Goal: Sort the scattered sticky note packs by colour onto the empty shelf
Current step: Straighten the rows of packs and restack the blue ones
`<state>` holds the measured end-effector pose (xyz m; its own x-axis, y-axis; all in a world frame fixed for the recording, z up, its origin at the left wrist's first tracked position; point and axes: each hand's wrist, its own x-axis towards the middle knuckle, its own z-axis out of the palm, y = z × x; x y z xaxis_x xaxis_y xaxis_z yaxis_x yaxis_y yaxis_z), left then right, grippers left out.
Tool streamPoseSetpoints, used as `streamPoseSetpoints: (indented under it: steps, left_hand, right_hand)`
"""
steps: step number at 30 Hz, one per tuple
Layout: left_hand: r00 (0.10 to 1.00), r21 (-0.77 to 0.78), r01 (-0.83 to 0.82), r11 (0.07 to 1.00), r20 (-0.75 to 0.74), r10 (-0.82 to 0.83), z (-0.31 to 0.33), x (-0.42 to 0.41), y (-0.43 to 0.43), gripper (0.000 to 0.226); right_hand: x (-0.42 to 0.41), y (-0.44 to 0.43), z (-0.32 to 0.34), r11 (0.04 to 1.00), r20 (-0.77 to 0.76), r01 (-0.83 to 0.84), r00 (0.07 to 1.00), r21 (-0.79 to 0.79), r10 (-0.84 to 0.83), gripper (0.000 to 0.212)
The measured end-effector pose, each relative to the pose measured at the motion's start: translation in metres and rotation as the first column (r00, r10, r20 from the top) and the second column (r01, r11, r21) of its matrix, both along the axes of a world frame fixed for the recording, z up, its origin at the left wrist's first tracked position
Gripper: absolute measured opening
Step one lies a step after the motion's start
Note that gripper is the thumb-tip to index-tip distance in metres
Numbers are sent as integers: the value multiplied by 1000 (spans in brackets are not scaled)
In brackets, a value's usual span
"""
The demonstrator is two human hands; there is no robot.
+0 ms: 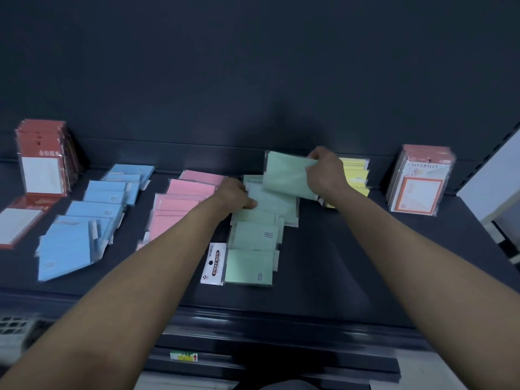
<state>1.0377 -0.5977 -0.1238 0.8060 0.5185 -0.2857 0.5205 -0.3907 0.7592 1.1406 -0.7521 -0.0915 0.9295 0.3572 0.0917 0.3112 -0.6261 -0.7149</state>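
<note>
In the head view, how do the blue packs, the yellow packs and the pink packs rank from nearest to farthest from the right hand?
1. The yellow packs, just right of the right hand.
2. The pink packs, left of centre.
3. The blue packs, farther left.

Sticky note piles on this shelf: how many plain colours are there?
4. A blue pile on the left, the pink pile next to it, the green pile in the middle at the left hand, the yellow pile partly hidden behind the right hand, which holds a green pack.
</note>
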Motion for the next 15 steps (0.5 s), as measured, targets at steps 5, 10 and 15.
streamPoseSetpoints:
  steps: [5,10,15]
  left_hand:
    - [993,-115,-90,989,62,98,-3,1,1,27]
    - [985,-132,-130,983,100,144,-9,-2,7,14]
    - [981,-231,-122,965,122,153,-17,-2,11,17]
  right_hand:
    - [4,3,-11,977,-75,-159,986,-141,149,17]
    - [5,6,-17,961,-149,-238,965,-145,216,17]
    - [7,7,-18,958,-228,-274,941,-89,249,26]
